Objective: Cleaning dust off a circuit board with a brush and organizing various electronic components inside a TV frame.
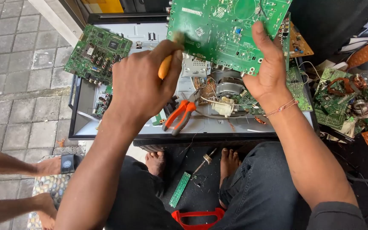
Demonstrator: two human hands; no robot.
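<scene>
My right hand (267, 70) grips the lower edge of a large green circuit board (224, 25), holding it tilted up above an open flat-screen chassis (141, 127). My left hand (139, 85) is closed on an orange-handled brush (165, 66) whose blurred tip touches the board's left edge. Orange-handled pliers (179, 116) lie on the chassis just below my left hand.
A second green board (96, 53) rests on the chassis' left corner. A pile of scrap boards and coils (343, 102) lies at the right. A narrow green strip (179, 189) and a soldering iron (205, 162) lie between my bare feet. Another person's legs (18, 164) are at left.
</scene>
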